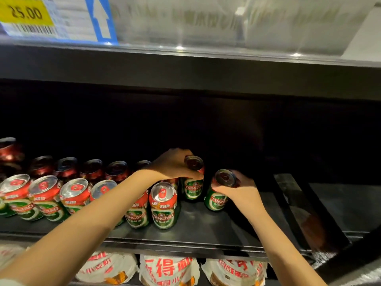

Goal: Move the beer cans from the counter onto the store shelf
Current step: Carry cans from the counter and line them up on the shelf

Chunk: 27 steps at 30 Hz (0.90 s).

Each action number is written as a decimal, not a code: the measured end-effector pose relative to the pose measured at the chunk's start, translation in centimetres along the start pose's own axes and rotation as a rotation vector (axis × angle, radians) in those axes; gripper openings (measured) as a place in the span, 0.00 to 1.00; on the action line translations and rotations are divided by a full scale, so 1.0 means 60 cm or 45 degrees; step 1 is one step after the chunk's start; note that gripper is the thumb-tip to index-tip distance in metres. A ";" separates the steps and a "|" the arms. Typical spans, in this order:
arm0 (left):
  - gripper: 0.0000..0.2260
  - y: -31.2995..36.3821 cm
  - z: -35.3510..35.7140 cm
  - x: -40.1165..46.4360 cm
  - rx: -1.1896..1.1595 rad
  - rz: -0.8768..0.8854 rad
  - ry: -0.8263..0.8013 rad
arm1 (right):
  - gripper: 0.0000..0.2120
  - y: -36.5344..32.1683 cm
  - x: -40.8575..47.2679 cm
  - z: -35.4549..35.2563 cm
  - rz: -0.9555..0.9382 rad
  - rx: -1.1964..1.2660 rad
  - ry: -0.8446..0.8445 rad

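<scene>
From the head camera, both bare forearms reach into a dark store shelf (206,230) under a black overhanging lip.

The left hand (175,165) curls over the top of a green and red beer can (193,187), fingers wrapped round its rim and thumb across its shoulder. This can stands upright on the shelf floor, toward the far side, at the right end of the back row.

The right hand (240,189) grips a second beer can (216,200) from the right side, fingers curled behind it and thumb across the front near the top. This can tilts with its top leaning left and toward the camera; its base is at or just above the shelf floor, and I cannot tell which. It sits just right of the can under the left hand, with a dark gap between them.

To the left, a near row of cans (47,200) stands along the shelf, with silver tops and red pull tabs. The nearest can of that row (164,205) stands just in front of the left wrist. Behind them a far row of cans (92,169) sits in shadow.

Right of the hands, a black divider (288,195) runs from far to near across the shelf floor.

Below the shelf edge, white packets with red print (168,269) lie side by side. Above, at the top left, a yellow price label (25,12) reads 25.00, next to a blue arrow sign (101,17).
</scene>
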State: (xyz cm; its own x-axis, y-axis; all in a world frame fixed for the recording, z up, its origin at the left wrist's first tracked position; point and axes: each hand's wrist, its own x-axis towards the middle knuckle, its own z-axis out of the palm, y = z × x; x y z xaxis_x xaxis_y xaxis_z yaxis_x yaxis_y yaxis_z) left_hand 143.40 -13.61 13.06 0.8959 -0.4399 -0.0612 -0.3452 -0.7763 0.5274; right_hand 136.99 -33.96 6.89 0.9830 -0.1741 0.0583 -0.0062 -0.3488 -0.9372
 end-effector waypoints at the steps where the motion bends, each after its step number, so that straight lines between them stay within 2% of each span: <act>1: 0.23 -0.004 0.001 0.003 0.008 0.007 -0.013 | 0.16 -0.001 0.009 0.004 0.006 -0.034 -0.008; 9: 0.29 -0.023 0.010 0.016 0.008 0.080 -0.089 | 0.21 0.017 0.039 0.016 0.006 -0.079 -0.026; 11: 0.27 -0.027 0.013 0.021 -0.004 0.084 -0.125 | 0.22 0.017 0.042 0.016 0.005 -0.087 -0.029; 13: 0.23 -0.031 0.018 0.025 -0.002 0.104 -0.145 | 0.26 0.016 0.043 0.017 0.000 -0.084 -0.026; 16: 0.24 -0.038 0.022 0.032 0.005 0.132 -0.151 | 0.32 0.016 0.047 0.017 -0.022 -0.105 -0.027; 18: 0.24 -0.044 0.024 0.036 0.007 0.126 -0.152 | 0.30 0.014 0.051 0.017 -0.026 -0.141 -0.031; 21: 0.23 -0.047 0.024 0.040 -0.005 0.130 -0.166 | 0.22 0.014 0.054 0.017 -0.023 -0.189 -0.030; 27: 0.26 -0.054 0.032 0.043 -0.073 0.177 -0.183 | 0.22 0.009 0.059 0.021 -0.036 -0.263 -0.107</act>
State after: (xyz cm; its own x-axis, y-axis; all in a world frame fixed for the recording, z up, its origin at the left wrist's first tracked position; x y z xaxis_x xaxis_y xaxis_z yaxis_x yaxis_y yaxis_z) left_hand 146.28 -13.11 9.59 0.7901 -0.6044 -0.1025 -0.4428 -0.6783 0.5864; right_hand 140.72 -33.60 6.15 0.9951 -0.0870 0.0463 -0.0075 -0.5352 -0.8447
